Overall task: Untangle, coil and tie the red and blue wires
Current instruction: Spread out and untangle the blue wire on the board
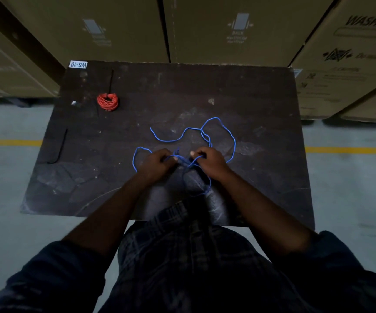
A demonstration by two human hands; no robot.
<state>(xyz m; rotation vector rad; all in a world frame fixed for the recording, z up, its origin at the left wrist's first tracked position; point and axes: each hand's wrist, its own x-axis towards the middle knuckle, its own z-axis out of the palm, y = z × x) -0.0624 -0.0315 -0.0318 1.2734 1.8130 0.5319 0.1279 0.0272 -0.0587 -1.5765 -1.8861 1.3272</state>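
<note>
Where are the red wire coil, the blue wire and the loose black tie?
red wire coil (107,102): head view, on its windings.
blue wire (215,118): head view, top of its far loop.
loose black tie (62,143): head view, middle of the strip.

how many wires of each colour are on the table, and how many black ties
red wire coil: 1
blue wire: 1
black ties: 2, one on the red coil, one loose near the table's left edge
total: 4
</note>
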